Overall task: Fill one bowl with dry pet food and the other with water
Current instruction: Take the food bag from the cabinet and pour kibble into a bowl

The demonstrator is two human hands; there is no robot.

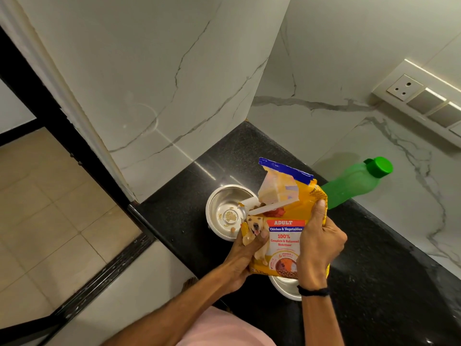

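A yellow bag of dry dog food (287, 231) with a torn-open blue top is held over the black counter (374, 258), tilted left toward a steel bowl (222, 203). That bowl holds only a few kibbles near its bottom. My left hand (243, 258) grips the bag's lower left side. My right hand (320, 242) grips its right edge. A second steel bowl (284, 288) sits nearer to me, mostly hidden under the bag and my right wrist. A green water bottle (354, 182) with a green cap stands behind the bag.
White marble walls close the counter at the back and right, forming a corner. A socket and switch panel (421, 98) is on the right wall. The counter's left edge drops to a tiled floor (50, 208).
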